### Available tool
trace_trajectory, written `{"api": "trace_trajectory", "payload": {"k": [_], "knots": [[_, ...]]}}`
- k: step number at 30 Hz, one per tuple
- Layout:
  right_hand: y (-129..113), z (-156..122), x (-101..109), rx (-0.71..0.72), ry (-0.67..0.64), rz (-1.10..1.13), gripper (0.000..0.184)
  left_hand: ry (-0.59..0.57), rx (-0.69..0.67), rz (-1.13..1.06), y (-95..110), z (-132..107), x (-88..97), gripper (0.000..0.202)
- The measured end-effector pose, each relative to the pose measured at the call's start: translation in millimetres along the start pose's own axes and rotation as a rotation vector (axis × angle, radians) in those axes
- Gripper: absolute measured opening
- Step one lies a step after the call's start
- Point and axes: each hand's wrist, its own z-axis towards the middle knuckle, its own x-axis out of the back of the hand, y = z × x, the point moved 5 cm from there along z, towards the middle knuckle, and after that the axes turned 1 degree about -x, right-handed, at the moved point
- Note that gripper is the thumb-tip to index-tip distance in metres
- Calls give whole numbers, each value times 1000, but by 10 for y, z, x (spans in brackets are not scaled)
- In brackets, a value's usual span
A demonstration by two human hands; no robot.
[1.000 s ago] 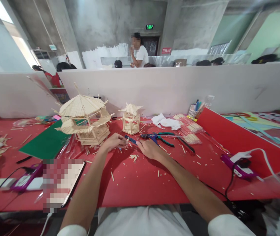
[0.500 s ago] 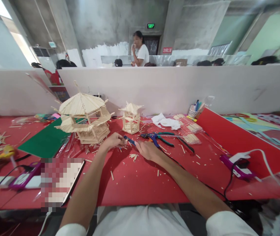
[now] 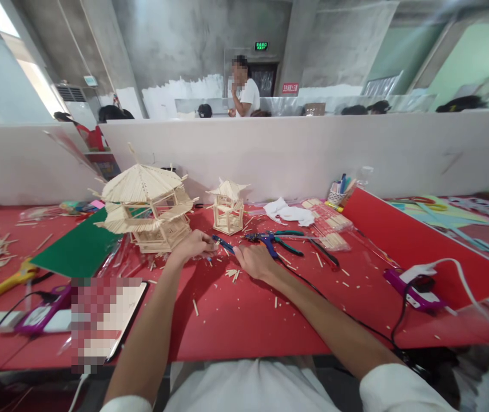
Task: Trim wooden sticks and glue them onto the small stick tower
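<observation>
My left hand (image 3: 195,246) is closed in a pinch beside the larger stick pavilion; whatever its fingertips hold is too small to name. My right hand (image 3: 253,258) is wrapped round a slim blue hand tool (image 3: 223,244), whose tip points up and left toward my left fingers. Behind the hands stands a small pavilion (image 3: 228,214) of pale wooden sticks. The larger pavilion (image 3: 143,209), with two tiers of roof, stands to the left. Cut stick pieces (image 3: 233,275) lie on the red table just below my hands.
Teal-handled pliers (image 3: 289,242) and a blue tool with orange (image 3: 270,245) lie right of my hands. Bagged sticks (image 3: 332,229), a white cloth (image 3: 289,213) and a red board (image 3: 411,252) are farther right. A green board (image 3: 76,246) and yellow tool (image 3: 6,281) lie left.
At the far left, another person's hand has left the view and the yellow tool shows fully on the table. My left hand has shifted slightly left, the blue tool's tip slightly up and left.
</observation>
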Motion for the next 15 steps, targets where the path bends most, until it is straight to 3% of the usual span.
{"api": "trace_trajectory", "payload": {"k": [9,15], "knots": [[43,47,-39,-44,-24,38,69,-3,1,-11,-15,-8,4,31],[83,18,9,-126,-20,33,62,9,14,-66,-56,20,15,42]]}}
